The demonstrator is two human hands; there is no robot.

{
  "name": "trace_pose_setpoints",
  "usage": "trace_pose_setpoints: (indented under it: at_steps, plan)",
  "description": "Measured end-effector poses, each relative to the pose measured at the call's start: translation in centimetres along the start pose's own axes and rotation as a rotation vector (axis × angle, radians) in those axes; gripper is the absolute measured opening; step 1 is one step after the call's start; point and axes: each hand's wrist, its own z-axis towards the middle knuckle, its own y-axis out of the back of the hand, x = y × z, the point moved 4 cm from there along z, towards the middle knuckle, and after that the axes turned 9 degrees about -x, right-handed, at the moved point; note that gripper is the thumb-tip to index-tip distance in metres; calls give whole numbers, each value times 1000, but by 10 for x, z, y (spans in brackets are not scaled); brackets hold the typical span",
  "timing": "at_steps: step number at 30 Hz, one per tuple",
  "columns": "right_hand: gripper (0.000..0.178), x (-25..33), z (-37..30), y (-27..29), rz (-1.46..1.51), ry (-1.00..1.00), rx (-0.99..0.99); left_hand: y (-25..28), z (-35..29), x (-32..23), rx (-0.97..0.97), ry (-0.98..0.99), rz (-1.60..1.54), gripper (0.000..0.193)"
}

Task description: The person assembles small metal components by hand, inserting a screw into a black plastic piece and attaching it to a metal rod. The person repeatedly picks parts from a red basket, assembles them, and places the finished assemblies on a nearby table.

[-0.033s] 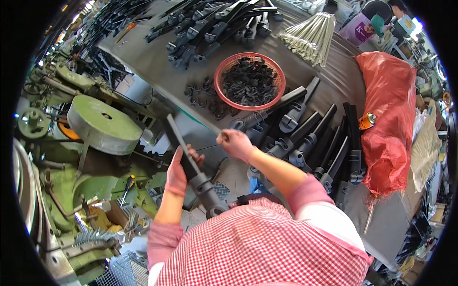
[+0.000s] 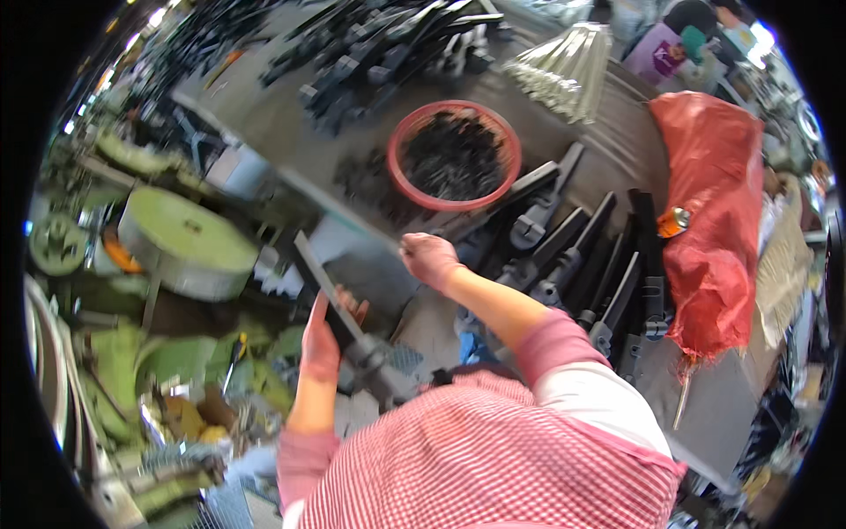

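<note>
The left hand (image 2: 322, 339) is gripping, fingers closed, a long dark flat metal bar (image 2: 328, 295) slanting up-left over the grey bench (image 2: 282, 132), while the nearer-lying right hand (image 2: 429, 258), fingers curled, is hovering just right of it.

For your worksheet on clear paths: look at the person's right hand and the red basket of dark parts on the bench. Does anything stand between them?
Nothing visible blocks the way. The right hand hovers at the bench edge, and the red basket sits just beyond it across a bare strip of bench. Loose dark parts lie left of that path. The left hand grips a long dark metal bar.
</note>
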Motion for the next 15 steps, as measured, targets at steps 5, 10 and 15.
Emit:
trace_pose_setpoints:
  at_steps: [5,10,15]
  plan:
    - [23,-39,86,-100,-432,-31,274,56,-37,1,-81,-55,-42,20]
    - [40,-43,81,-130,-527,-96,310,78,-69,20,-38,-65,-22,29]
    - [27,-62,88,-130,-319,-331,208,91,-76,13,55,-14,-93,35]
